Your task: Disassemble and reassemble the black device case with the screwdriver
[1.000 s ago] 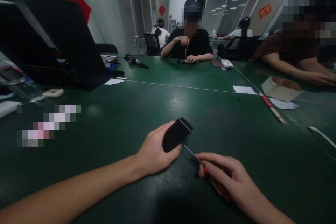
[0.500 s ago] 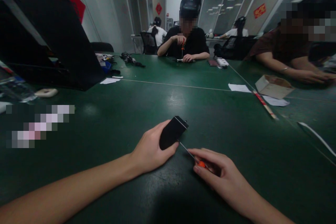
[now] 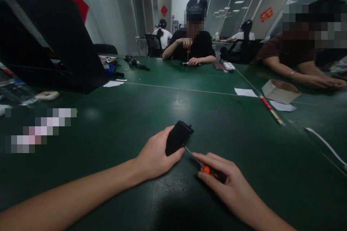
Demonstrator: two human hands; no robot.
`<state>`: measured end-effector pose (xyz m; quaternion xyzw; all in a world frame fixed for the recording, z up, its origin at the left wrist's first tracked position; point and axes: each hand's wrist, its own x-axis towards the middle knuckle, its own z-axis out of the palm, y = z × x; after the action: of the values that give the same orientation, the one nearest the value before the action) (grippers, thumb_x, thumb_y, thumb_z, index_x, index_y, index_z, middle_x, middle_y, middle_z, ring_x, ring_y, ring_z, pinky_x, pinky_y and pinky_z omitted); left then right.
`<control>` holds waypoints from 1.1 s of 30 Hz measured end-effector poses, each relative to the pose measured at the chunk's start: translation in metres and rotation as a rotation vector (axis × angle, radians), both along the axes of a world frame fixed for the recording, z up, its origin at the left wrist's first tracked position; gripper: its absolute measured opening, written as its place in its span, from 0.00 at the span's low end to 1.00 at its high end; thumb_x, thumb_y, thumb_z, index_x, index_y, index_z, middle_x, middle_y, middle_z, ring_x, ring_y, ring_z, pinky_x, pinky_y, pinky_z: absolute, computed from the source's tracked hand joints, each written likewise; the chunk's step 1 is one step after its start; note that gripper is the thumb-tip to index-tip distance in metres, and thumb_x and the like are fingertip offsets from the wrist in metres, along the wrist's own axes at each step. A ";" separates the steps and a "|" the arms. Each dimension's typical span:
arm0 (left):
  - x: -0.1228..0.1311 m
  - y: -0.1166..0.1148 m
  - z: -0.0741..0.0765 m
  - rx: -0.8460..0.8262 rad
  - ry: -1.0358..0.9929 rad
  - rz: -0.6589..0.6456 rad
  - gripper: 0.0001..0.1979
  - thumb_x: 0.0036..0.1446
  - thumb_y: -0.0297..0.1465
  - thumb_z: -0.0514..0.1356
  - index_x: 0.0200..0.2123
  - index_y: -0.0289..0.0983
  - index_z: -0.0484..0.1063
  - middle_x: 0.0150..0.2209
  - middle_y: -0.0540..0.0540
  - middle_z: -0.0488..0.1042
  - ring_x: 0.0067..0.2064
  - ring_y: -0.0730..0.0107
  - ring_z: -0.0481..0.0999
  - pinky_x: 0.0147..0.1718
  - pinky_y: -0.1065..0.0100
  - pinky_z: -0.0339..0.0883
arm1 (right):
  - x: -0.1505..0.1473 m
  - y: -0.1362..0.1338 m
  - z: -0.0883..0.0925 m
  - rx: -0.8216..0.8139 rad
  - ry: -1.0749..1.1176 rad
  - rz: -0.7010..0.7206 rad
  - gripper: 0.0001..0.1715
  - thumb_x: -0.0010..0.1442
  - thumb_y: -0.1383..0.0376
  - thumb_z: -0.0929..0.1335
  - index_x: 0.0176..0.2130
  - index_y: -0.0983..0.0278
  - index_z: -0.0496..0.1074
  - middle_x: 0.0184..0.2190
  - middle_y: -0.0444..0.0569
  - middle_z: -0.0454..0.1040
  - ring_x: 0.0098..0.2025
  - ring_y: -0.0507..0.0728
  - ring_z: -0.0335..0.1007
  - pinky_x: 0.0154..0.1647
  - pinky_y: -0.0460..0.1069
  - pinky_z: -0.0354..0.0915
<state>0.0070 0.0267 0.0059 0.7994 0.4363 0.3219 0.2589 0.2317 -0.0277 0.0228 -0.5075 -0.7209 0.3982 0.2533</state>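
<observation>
My left hand (image 3: 155, 155) is closed round a small black box-shaped device (image 3: 177, 138) resting on the green table (image 3: 114, 130). My right hand (image 3: 223, 178) pinches a thin screwdriver (image 3: 199, 162) with an orange-red handle. Its metal shaft points up and left, and the tip meets the near lower edge of the black device. Both forearms reach in from the bottom of the view.
An open black case (image 3: 54, 39) stands at the far left. A cardboard box (image 3: 280, 91), papers (image 3: 245, 92) and a red-and-white stick (image 3: 271, 110) lie at the right. A person across the table also works with a screwdriver (image 3: 188, 52). Another person's arms (image 3: 303, 74) rest at the right.
My right hand has slid left and slightly up along the screwdriver, closer to the device. My left hand has tilted the black device a little.
</observation>
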 end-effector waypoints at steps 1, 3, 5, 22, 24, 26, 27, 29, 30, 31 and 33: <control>0.000 0.000 0.000 0.001 0.000 0.000 0.24 0.59 0.38 0.60 0.57 0.38 0.63 0.49 0.41 0.73 0.47 0.58 0.74 0.46 0.58 0.67 | 0.000 0.000 0.000 0.010 -0.003 -0.002 0.20 0.65 0.62 0.67 0.56 0.58 0.73 0.35 0.46 0.73 0.37 0.55 0.70 0.37 0.49 0.63; 0.000 0.000 0.000 0.006 0.004 0.002 0.24 0.59 0.38 0.60 0.57 0.37 0.63 0.50 0.41 0.73 0.47 0.57 0.74 0.47 0.58 0.67 | 0.001 0.000 -0.001 0.035 -0.012 0.002 0.20 0.65 0.60 0.67 0.55 0.59 0.74 0.36 0.47 0.74 0.37 0.56 0.70 0.37 0.50 0.64; 0.000 -0.001 0.000 0.015 0.010 0.000 0.25 0.59 0.38 0.60 0.57 0.37 0.62 0.50 0.40 0.73 0.48 0.57 0.74 0.47 0.57 0.67 | 0.002 0.000 -0.003 0.048 -0.013 0.009 0.18 0.65 0.58 0.67 0.53 0.60 0.76 0.35 0.48 0.75 0.35 0.56 0.70 0.35 0.50 0.64; -0.001 -0.003 -0.001 0.033 -0.021 -0.035 0.24 0.58 0.34 0.60 0.57 0.36 0.61 0.48 0.41 0.73 0.44 0.61 0.74 0.44 0.61 0.69 | 0.000 -0.001 0.001 -0.016 -0.006 -0.018 0.16 0.65 0.57 0.67 0.47 0.58 0.80 0.31 0.47 0.74 0.33 0.56 0.69 0.32 0.49 0.61; -0.001 -0.003 -0.002 0.049 -0.026 -0.036 0.26 0.59 0.33 0.60 0.59 0.37 0.59 0.50 0.40 0.72 0.46 0.60 0.74 0.45 0.60 0.69 | -0.001 -0.001 0.003 -0.036 0.006 -0.018 0.15 0.64 0.59 0.68 0.48 0.58 0.79 0.31 0.46 0.73 0.32 0.55 0.69 0.31 0.48 0.60; -0.001 -0.003 -0.002 0.067 -0.028 -0.040 0.27 0.59 0.33 0.60 0.60 0.37 0.58 0.51 0.40 0.72 0.48 0.59 0.74 0.47 0.60 0.69 | -0.001 -0.001 0.003 -0.047 0.020 -0.022 0.15 0.64 0.59 0.68 0.48 0.59 0.79 0.32 0.46 0.73 0.32 0.54 0.68 0.31 0.48 0.60; -0.001 -0.003 -0.002 0.075 -0.029 -0.043 0.28 0.59 0.33 0.60 0.61 0.37 0.57 0.52 0.40 0.71 0.48 0.59 0.74 0.47 0.60 0.69 | -0.002 -0.001 0.002 -0.048 0.023 -0.026 0.15 0.63 0.59 0.68 0.48 0.59 0.79 0.33 0.46 0.73 0.33 0.54 0.68 0.31 0.48 0.60; -0.002 -0.003 -0.003 0.092 -0.034 -0.051 0.29 0.59 0.33 0.60 0.62 0.38 0.55 0.53 0.40 0.71 0.49 0.59 0.74 0.48 0.60 0.69 | -0.001 -0.001 0.001 -0.042 0.022 -0.031 0.16 0.63 0.58 0.69 0.48 0.59 0.79 0.33 0.46 0.74 0.33 0.54 0.68 0.32 0.48 0.60; -0.003 -0.003 -0.004 0.109 -0.041 -0.057 0.30 0.59 0.33 0.60 0.62 0.38 0.55 0.53 0.40 0.71 0.50 0.59 0.74 0.49 0.60 0.69 | -0.001 -0.001 0.001 -0.039 0.021 -0.029 0.16 0.62 0.58 0.69 0.48 0.59 0.79 0.33 0.46 0.74 0.33 0.54 0.69 0.32 0.48 0.60; -0.003 -0.003 -0.004 0.132 -0.052 -0.064 0.30 0.58 0.32 0.60 0.62 0.38 0.54 0.54 0.40 0.71 0.51 0.59 0.73 0.50 0.60 0.68 | -0.001 -0.001 0.000 -0.036 0.019 -0.023 0.16 0.62 0.58 0.70 0.47 0.59 0.80 0.33 0.46 0.74 0.33 0.55 0.69 0.32 0.48 0.61; -0.004 -0.003 -0.005 0.187 -0.079 -0.082 0.32 0.57 0.30 0.61 0.63 0.39 0.54 0.55 0.40 0.70 0.53 0.59 0.72 0.52 0.60 0.67 | -0.001 0.000 0.000 -0.043 0.014 -0.015 0.16 0.60 0.57 0.70 0.46 0.59 0.80 0.34 0.47 0.76 0.35 0.56 0.71 0.34 0.49 0.62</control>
<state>0.0032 0.0236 0.0009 0.8239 0.3610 0.3815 0.2132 0.2303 -0.0282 0.0226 -0.5155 -0.7064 0.4154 0.2503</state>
